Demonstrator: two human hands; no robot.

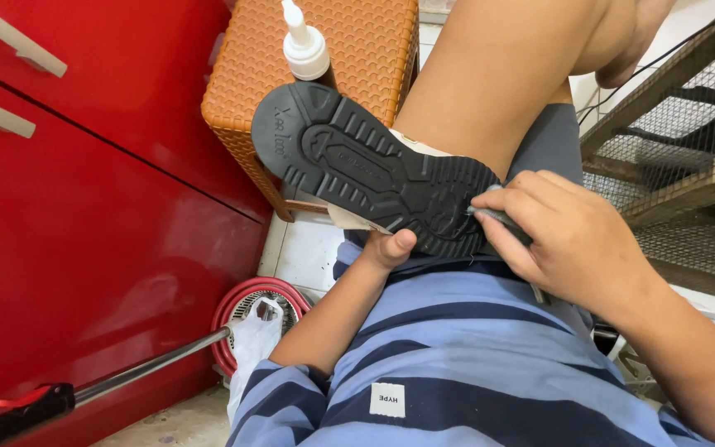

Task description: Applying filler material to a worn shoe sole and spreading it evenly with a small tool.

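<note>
On the lap, centre: one shoe [374,170], black sole turned up, toe pointing far left, heel to the right against the bare leg [498,66].
Left hand [386,247]: under the shoe's near edge, thumb pressed up against the sole; the fingers are hidden behind the shoe, so I cannot tell how they lie.
Right hand [560,232]: fingers curled and pinched round a thin grey tool [498,219], whose tip touches the sole at the heel.
Bottle [304,45]: one, far centre just beyond the toe; white nozzle cap, dark body mostly hidden by the shoe.
Stool [357,41]: one, orange woven, behind the bottle.
Shirt label [387,399]: one small white rectangle on the striped blue shirt [473,364], near centre.
Cabinet [84,207]: red, left, with two pale bar handles.
Bag [254,343]: one white plastic bag, low left, beside a red hose coil [233,306].
Cage [680,141]: one wire-and-wood frame, right.
</note>
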